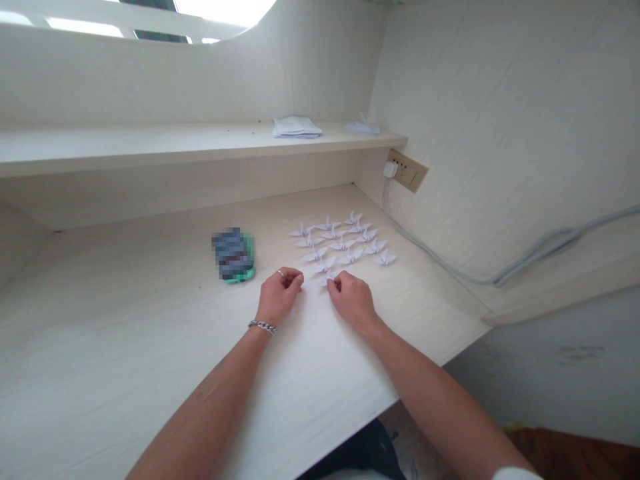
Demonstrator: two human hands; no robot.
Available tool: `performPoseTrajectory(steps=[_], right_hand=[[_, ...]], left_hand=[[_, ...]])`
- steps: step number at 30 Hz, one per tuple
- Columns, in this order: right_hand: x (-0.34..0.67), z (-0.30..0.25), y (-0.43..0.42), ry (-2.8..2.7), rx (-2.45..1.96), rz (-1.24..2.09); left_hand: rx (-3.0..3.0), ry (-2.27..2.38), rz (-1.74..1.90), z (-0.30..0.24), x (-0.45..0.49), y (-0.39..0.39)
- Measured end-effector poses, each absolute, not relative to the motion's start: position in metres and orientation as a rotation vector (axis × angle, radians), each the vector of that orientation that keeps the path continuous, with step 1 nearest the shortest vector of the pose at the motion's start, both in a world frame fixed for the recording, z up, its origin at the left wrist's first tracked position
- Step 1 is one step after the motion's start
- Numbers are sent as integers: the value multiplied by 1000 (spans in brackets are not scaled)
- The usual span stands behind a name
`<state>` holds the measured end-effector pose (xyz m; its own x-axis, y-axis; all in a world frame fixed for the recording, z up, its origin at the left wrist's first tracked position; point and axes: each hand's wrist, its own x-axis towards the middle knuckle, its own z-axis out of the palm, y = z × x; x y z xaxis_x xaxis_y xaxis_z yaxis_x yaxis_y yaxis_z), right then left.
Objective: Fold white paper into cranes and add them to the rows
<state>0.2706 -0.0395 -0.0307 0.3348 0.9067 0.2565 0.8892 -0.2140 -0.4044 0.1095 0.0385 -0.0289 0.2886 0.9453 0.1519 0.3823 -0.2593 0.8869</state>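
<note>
Several small white folded paper cranes (343, 244) stand in rows on the desk, just beyond my hands. At the near end of the group, my right hand (354, 299) pinches the edge of one paper crane (325, 283), its fingertips covering part of the paper. To the left of that crane is my left hand (281, 293), with thumb and fingers pressed together close to the desk. Whatever may be between those left fingertips is hidden. A ring and a chain bracelet (263, 327) are on the left hand and wrist.
A blurred dark and green item (234, 256) lies left of the cranes. On the shelf (190, 148) behind are stacked white paper (297, 127) and another folded paper piece (364, 125). A plug (390, 169) sits in the wall socket, its grey cable (450, 268) running along the right wall.
</note>
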Motion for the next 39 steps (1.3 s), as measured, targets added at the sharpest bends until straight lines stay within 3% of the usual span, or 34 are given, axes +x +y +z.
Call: performPoseTrajectory(steps=[24, 39], right_hand=[[286, -23, -50, -1387, -2014, 221], [329, -23, -11, -1328, -2214, 60]], left_hand=[[1694, 1261, 1014, -28, 106, 42], [1689, 1248, 1011, -29, 106, 43]])
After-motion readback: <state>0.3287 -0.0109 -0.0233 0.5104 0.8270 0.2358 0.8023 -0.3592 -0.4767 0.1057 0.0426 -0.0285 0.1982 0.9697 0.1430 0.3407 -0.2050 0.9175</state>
